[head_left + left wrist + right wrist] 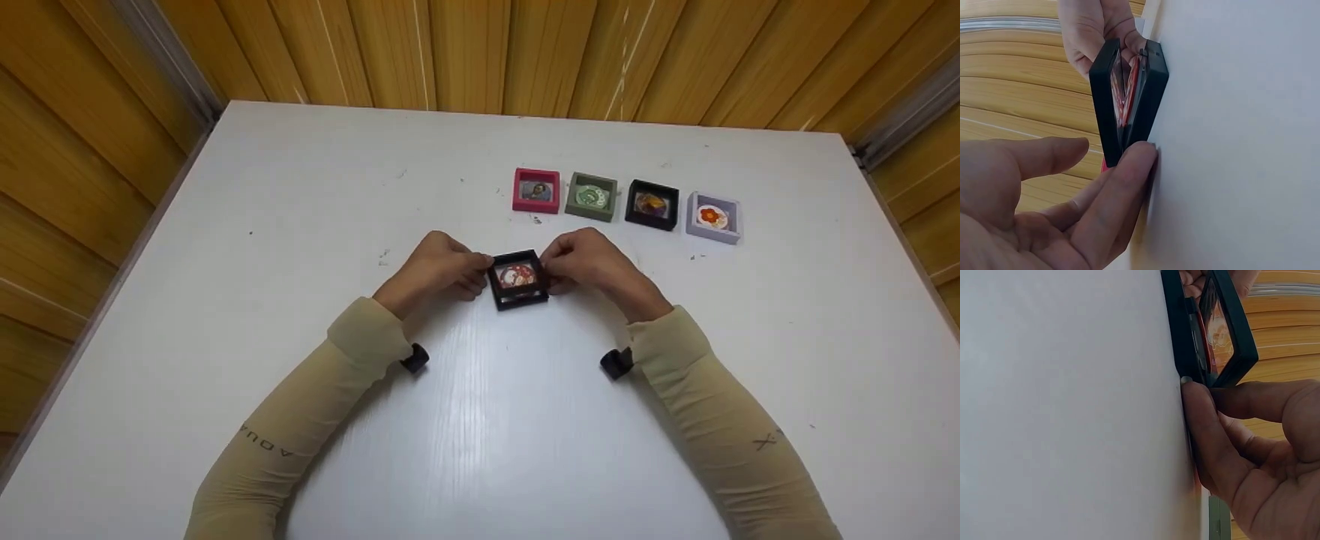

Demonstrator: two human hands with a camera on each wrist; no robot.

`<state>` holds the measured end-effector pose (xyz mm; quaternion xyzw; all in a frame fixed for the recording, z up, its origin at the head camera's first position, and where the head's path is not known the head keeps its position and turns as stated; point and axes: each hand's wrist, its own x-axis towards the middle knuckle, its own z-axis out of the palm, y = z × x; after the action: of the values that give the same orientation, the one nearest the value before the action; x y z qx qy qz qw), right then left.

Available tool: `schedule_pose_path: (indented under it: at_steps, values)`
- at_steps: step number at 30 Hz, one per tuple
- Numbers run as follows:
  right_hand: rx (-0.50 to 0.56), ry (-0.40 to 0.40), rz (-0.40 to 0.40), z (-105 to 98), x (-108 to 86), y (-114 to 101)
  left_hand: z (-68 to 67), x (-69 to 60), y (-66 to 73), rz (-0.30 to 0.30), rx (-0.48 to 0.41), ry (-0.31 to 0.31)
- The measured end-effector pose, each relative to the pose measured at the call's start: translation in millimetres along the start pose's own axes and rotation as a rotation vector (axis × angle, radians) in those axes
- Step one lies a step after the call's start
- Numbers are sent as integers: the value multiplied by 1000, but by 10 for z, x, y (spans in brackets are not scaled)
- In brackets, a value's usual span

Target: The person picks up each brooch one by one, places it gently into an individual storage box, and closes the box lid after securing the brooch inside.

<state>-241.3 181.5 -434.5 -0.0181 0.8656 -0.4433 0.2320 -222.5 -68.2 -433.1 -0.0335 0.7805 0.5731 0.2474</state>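
A hinged black display frame (519, 300) with a clear window sits in front of me, a round red-and-white piece inside. Both wrist views show its two halves parted in a narrow V. My left hand (435, 271) touches the frame's left edge with its fingertips; in the left wrist view the thumb (1053, 154) stands just off the frame. From the right, thumb and index finger of my right hand (589, 262) pinch the other edge, near where the halves meet (1206, 382). The undersides of the fingers are partly hidden in the head view.
Behind the hands, a row of small square frames stands on the white table (315, 195): red (517, 199), green (574, 204), black (651, 220) and lavender (712, 232). Each holds a small item. Wood-patterned panels (469, 52) border the table's far edge.
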Motion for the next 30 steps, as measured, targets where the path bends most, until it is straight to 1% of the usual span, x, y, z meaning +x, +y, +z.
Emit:
schedule_pose_path:
  at_steps: [5,9,14,17,20,24,27,30]
  values:
    - [-16,4,1,-5,-2,9,66,-7,-11,22,-14,25]
    - [-23,11,-15,-3,-10,8,108,-38,-30,39,-55,50]
    - [-21,8,-26,4,-8,3,140,-75,-60,39,-133,73]
    - [-11,5,-22,6,-6,-5,153,-91,-68,43,-140,81]
    - [37,-2,0,11,-4,-11,165,-101,-68,45,-140,82]
    - [129,-12,31,16,2,-16,182,-111,-62,48,-148,83]
    - [174,-12,51,16,-3,-29,201,-126,-57,49,-123,93]
    - [192,-10,68,13,-16,-42,223,-132,-59,55,-85,112]
